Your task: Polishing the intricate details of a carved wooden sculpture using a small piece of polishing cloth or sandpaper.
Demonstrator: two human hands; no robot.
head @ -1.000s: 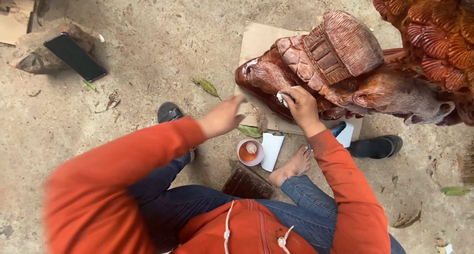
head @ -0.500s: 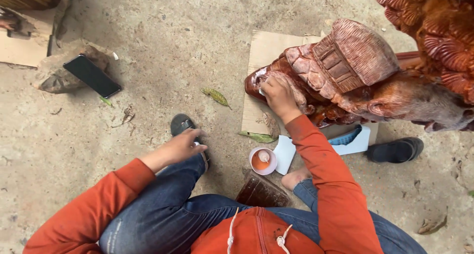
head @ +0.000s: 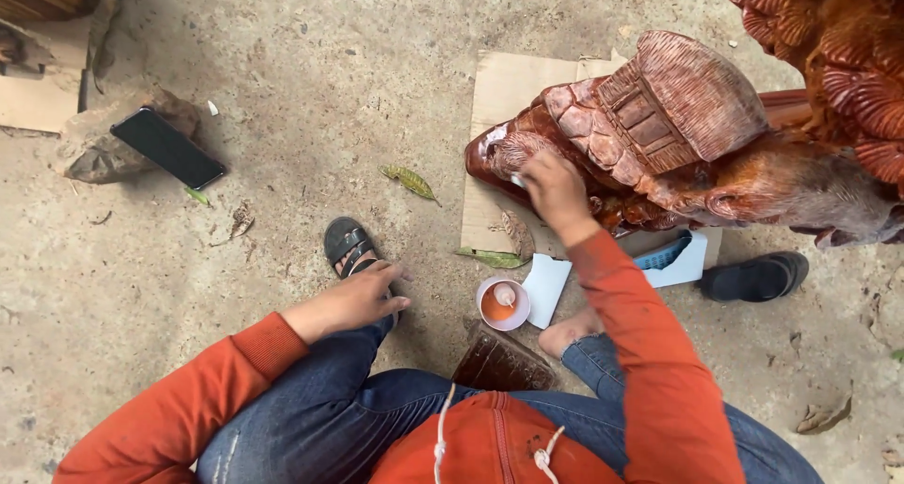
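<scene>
My right hand [head: 557,190] presses a small white cloth [head: 517,179] against the lower left end of a large reddish-brown carved wooden sculpture [head: 678,126]. The cloth is mostly hidden under my fingers. My left hand [head: 353,298] rests on my left knee in blue jeans, fingers loosely spread, holding nothing, just above a black sandal [head: 347,244]. A small white cup [head: 502,304] of orange-brown liquid with a pale object in it stands on the ground between my legs, below my right forearm.
The sculpture stands on a cardboard sheet [head: 513,93]. A black phone [head: 168,147] lies on a stone at the left. A white paper piece [head: 546,288], a dark brown ribbed block [head: 499,363], a second black sandal [head: 753,277] and dry leaves lie on the concrete floor.
My left hand dropped from near the sculpture down onto my left knee. My right hand slid left along the carving, then slightly back right, still on the cloth.
</scene>
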